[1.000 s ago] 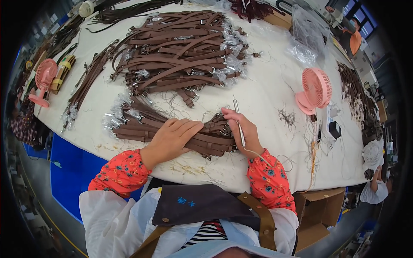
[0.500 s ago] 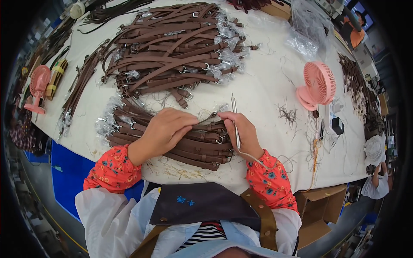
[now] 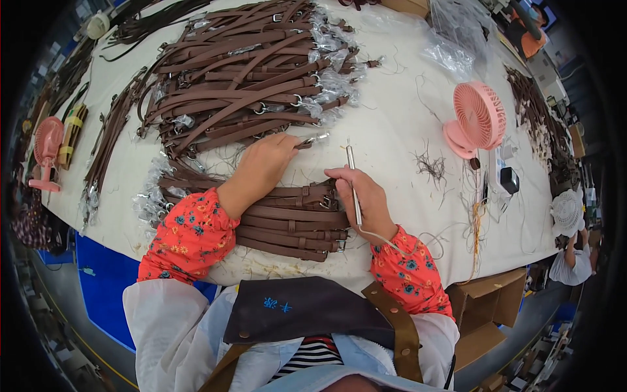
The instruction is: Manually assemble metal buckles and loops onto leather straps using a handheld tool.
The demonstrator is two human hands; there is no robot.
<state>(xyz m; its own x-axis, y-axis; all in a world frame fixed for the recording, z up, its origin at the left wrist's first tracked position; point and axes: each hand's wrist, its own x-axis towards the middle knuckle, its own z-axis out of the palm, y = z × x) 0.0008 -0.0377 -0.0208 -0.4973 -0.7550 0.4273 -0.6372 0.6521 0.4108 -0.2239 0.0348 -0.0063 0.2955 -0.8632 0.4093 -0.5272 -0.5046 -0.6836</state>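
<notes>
My left hand is pinched on the end of a brown strap, whose metal buckle end, partly wrapped in clear film, sticks out to the right past the fingertips. The rest of that strap is hidden by the hand. A slim silver pen-shaped tool with a thin cord stands in my closed right hand, its tip pointing away from me. Just below both hands lies a bundle of brown buckled straps, side by side, with plastic-wrapped hardware at its left end.
Farther off is a large pile of brown straps. A pink fan stands at right beside a power strip, another pink fan at far left. Thread scraps and clear plastic bags lie on the white tabletop. An open cardboard box sits below right.
My left hand has moved away from me and slightly right, carrying the strap end off the near bundle and apart from my right hand. My right hand keeps the pen-shaped tool, almost in place.
</notes>
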